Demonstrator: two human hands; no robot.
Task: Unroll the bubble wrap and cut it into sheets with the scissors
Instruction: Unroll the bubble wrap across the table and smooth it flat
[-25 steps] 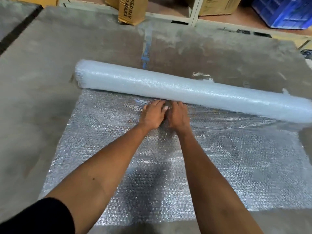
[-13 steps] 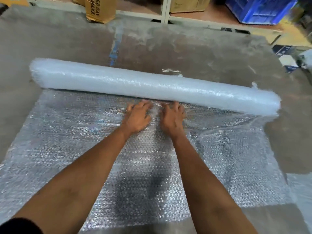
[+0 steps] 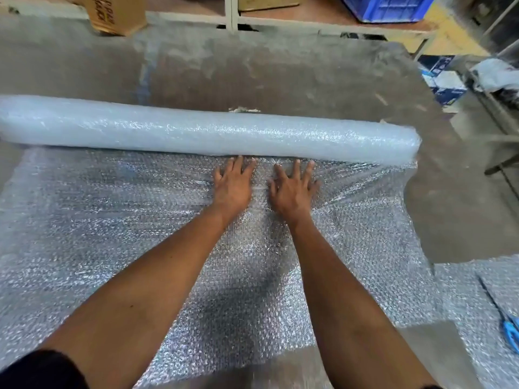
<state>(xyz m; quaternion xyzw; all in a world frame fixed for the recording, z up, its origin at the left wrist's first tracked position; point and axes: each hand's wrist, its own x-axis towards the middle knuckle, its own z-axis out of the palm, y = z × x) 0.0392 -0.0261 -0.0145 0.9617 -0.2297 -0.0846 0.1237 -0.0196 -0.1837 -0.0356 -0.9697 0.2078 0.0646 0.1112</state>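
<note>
We look down on a wide grey worktop (image 3: 280, 74) that fills most of the frame. Its far edge runs along the top, and its right edge slants down the right side, with bare grey surface beyond the roll and to the right of the sheet.

The bubble wrap roll (image 3: 196, 130) lies across the middle of the frame, its long axis running from the left border, where it is cut off, to its open end at centre right. It tilts slightly, the right end lower in the frame. An unrolled sheet (image 3: 98, 220) spreads from under the roll toward the bottom of the frame, flat on the left, and rippled and lifted along its right edge.

Our left hand (image 3: 233, 183) and right hand (image 3: 292, 189) lie side by side at the centre, palms down on the sheet, fingers straight and spread, fingertips reaching the near side of the roll. Neither hand grips anything.

At the lower right, a separate piece of bubble wrap (image 3: 460, 293) lies just beside the sheet, and blue-handled scissors (image 3: 502, 318) rest on it, their blades pointing toward the upper left and their handles cut off by the right border.

Past the far edge, we see a cardboard box (image 3: 118, 12) at upper left, a pale shelf frame (image 3: 231, 12) at top centre, a blue crate (image 3: 387, 7) at upper right, and blue and white boxes (image 3: 443, 80) on the floor at right.
</note>
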